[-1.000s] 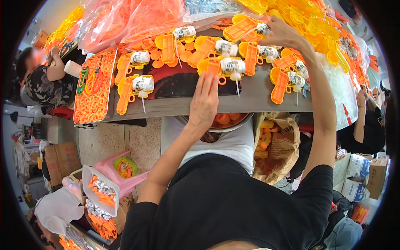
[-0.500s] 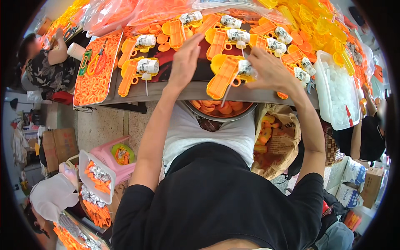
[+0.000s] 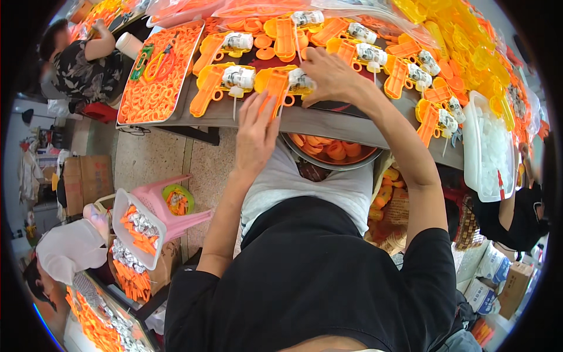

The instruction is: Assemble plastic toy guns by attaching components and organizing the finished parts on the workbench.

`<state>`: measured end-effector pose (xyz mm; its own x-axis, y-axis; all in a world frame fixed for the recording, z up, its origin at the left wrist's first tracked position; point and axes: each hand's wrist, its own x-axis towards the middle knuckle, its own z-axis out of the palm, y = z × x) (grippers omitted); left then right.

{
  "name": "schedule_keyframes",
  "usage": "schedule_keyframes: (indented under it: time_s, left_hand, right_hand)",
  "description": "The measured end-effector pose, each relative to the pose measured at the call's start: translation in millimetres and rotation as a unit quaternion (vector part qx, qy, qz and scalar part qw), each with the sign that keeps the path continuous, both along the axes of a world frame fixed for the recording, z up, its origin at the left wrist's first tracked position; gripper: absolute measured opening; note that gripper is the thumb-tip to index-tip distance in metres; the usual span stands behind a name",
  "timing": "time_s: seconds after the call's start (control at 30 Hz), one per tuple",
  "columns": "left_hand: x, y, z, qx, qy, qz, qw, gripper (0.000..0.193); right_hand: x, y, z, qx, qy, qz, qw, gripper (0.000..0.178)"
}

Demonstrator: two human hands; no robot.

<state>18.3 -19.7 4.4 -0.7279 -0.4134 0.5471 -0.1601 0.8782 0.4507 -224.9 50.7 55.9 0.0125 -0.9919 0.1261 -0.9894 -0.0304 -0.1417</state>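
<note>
I am looking down on a crowded workshop with a speckled stone floor and a long grey tabletop [image 3: 328, 122] covered in orange plastic parts. At its near edge lies the orange plastic toy gun with a white wrapped cylinder at its top [image 3: 281, 85], and both of my hands are on it. My left hand [image 3: 256, 126] lies flat over the gun's grip, fingers stretched forward and close together, pressing it against the tabletop edge. My right hand [image 3: 328, 76] curls over the white cylinder end, fingers bent around it; I cannot tell how tightly they pinch. Just to the left lies a second orange toy gun with a white cylinder [image 3: 220, 85], and more of the same kind are spread along the tabletop to the right. Further left sits a shallow white tray filled with small orange rings [image 3: 157, 76]. Below the tabletop edge, against my lap, a round metal bowl holding orange caps [image 3: 331, 151] shows. On the floor to my left stands a pink plastic stool [image 3: 170, 205], with a white basket of orange pieces [image 3: 136, 234] beside it.
</note>
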Motion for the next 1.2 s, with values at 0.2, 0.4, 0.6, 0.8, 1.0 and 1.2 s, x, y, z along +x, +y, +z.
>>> schedule_keyframes:
  time_s: [0.2,0.4,0.6,0.8,1.0,1.2]
  left_hand:
    - [-13.1,6.5,-9.1,-0.016,-0.053,0.01,0.998,0.049]
    - [-17.1,5.4,-2.8,-0.006,-0.077,0.036,0.996,0.051]
    - [-11.3,10.6,3.2,0.015,-0.035,0.028,0.999,0.05]
    - [0.7,-7.8,30.8,-0.164,-0.121,-0.094,0.974,0.046]
    - [-10.0,-21.0,31.8,-0.24,-0.159,-0.137,0.948,0.025]
    - [-12.3,-23.7,32.9,-0.225,-0.157,-0.132,0.952,0.016]
  right_hand:
    - [-20.3,30.1,14.1,0.136,-0.015,-0.104,0.985,0.089]
    - [-34.9,67.3,-4.1,-0.045,-0.167,-0.079,0.982,0.06]
    - [8.4,103.3,-21.5,-0.112,-0.165,-0.139,0.97,0.055]
    - [8.7,132.8,-32.0,-0.204,-0.202,-0.18,0.941,0.072]
    - [5.6,146.8,-22.6,-0.221,-0.236,-0.245,0.914,0.036]
    - [12.2,115.5,-26.4,-0.158,-0.1,-0.186,0.965,0.016]
